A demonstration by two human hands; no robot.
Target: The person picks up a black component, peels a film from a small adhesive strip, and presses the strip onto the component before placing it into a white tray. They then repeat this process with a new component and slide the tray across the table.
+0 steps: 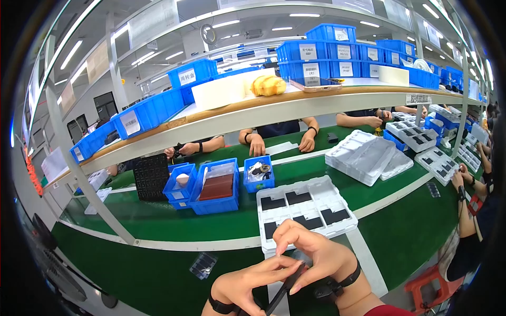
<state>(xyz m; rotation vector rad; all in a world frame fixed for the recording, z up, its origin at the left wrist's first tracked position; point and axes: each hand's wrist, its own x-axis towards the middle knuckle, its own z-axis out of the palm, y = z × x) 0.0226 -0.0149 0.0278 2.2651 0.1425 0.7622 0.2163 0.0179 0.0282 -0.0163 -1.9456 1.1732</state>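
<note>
We pinch a thin black strip [287, 287] between left hand [247, 287] and right hand [311, 253], its lower end cut off, at the white tray's [316, 187] near edge.

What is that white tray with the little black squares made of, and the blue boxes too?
The white tray looks like thin moulded plastic: matte, with rounded pockets pressed into it that hold dark flat pieces. The blue boxes seem to be thicker, hard plastic, smooth and slightly shiny, with stiff straight walls. The black strip pinched between the left hand and right hand is too small to judge.
</note>
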